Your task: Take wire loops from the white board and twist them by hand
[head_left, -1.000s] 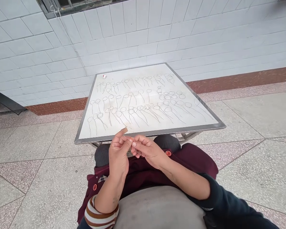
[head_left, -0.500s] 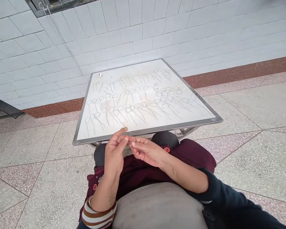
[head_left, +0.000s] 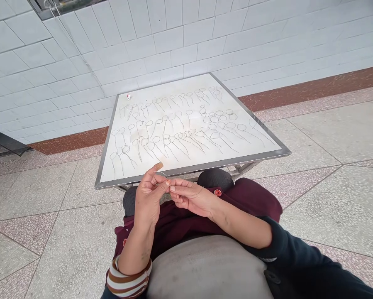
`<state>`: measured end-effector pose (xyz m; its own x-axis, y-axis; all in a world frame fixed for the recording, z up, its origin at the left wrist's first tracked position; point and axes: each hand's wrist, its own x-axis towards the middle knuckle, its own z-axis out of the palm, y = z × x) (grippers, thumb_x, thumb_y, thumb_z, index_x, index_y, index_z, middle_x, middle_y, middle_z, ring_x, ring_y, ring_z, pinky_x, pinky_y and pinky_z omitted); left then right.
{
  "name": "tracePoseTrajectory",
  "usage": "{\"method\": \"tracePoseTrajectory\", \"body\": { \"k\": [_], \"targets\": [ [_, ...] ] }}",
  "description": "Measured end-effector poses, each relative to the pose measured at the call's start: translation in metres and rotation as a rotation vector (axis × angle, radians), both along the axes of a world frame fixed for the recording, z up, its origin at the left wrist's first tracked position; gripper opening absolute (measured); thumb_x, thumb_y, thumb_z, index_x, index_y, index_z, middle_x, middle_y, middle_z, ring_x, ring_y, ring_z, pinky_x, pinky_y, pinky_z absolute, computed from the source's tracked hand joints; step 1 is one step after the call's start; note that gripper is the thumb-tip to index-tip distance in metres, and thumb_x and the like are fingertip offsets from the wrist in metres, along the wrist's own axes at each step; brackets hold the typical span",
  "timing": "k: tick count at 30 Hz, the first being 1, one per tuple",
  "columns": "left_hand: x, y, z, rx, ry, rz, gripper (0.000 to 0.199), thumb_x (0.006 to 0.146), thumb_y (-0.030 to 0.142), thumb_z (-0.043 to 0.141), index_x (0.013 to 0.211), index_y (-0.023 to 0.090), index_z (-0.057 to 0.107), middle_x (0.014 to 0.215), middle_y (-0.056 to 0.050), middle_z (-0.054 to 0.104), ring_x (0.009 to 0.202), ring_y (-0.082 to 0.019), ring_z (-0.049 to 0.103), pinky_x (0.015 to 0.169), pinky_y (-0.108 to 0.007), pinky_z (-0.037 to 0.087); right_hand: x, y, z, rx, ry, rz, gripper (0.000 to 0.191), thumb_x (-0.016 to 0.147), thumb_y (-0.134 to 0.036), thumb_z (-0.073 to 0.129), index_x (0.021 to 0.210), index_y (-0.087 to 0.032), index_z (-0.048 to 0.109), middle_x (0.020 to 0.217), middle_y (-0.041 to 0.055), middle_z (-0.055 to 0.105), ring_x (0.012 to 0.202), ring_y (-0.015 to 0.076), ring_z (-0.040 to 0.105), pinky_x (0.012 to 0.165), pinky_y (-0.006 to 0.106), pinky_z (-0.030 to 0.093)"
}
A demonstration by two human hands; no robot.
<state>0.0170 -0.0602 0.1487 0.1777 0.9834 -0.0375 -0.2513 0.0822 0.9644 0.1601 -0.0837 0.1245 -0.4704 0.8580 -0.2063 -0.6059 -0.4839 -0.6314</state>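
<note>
My left hand (head_left: 150, 195) and my right hand (head_left: 191, 197) meet over my lap, just off the near edge of the white table (head_left: 136, 169). Both pinch a thin wire (head_left: 163, 173) between thumb and forefinger, and their fingertips touch. The wire curves up in an arc above the left thumb; its other parts are hidden by the fingers or too fine to make out. On the tabletop lie several thin wire pieces, many with a round loop (head_left: 215, 136) and a long tail, in rough rows.
A small red and white object (head_left: 129, 96) sits at the table's far left corner. Behind the table stands a white tiled wall (head_left: 167, 41) with a cord hanging at the left. My knees, in dark red cloth (head_left: 257, 201), are under the near edge.
The wire's arc has shifted slightly, and the left fingers have moved a little left and up. Both hands keep their pinch. The view has tilted slightly.
</note>
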Motion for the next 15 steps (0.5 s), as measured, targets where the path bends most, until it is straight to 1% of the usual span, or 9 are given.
{"method": "tracePoseTrajectory", "body": {
  "k": [3,6,9,12,15],
  "targets": [
    [0.003,0.000,-0.004,0.007,-0.035,0.048,0.046,0.076,0.016,0.074,0.120,0.022,0.062,0.069,0.006,0.061,0.065,-0.007,0.056,0.074,-0.022,0.045,-0.005,-0.001,-0.005,0.045,-0.067,-0.076,0.021,0.077,-0.033,0.077,0.084,-0.017,0.065,0.064,-0.0054,0.046,0.055,0.0047,0.034,0.050,0.018,0.025],
    [0.006,0.001,-0.010,0.009,-0.061,0.097,0.046,0.075,0.015,0.074,0.119,0.020,0.062,0.068,0.006,0.060,0.065,-0.007,0.054,0.073,-0.022,0.044,-0.011,-0.001,-0.010,0.097,-0.134,-0.146,0.023,0.077,-0.036,0.076,0.082,-0.018,0.062,0.065,-0.0057,0.047,0.054,0.0049,0.034,0.049,0.019,0.023],
    [0.007,0.001,-0.013,-0.012,-0.081,0.106,0.048,0.074,0.016,0.075,0.120,0.019,0.061,0.068,0.006,0.059,0.063,-0.008,0.053,0.070,-0.023,0.043,-0.014,-0.002,-0.014,0.180,-0.190,-0.204,0.025,0.078,-0.038,0.074,0.081,-0.018,0.060,0.067,-0.0055,0.049,0.053,0.0053,0.034,0.049,0.021,0.023],
    [0.007,0.001,-0.013,-0.039,-0.092,0.089,0.050,0.073,0.017,0.075,0.120,0.018,0.060,0.069,0.005,0.059,0.062,-0.008,0.053,0.068,-0.023,0.043,-0.012,-0.002,-0.017,0.285,-0.273,-0.223,0.024,0.081,-0.040,0.070,0.082,-0.018,0.059,0.066,-0.0054,0.050,0.053,0.0064,0.036,0.050,0.021,0.026],
    [0.007,0.001,-0.011,-0.055,-0.099,0.071,0.050,0.072,0.016,0.076,0.119,0.017,0.060,0.069,0.005,0.060,0.064,-0.009,0.054,0.070,-0.023,0.043,-0.007,-0.002,-0.017,0.383,-0.385,-0.203,0.024,0.083,-0.041,0.068,0.084,-0.018,0.060,0.064,-0.0051,0.051,0.053,0.0071,0.037,0.051,0.022,0.029]
  ]
}}
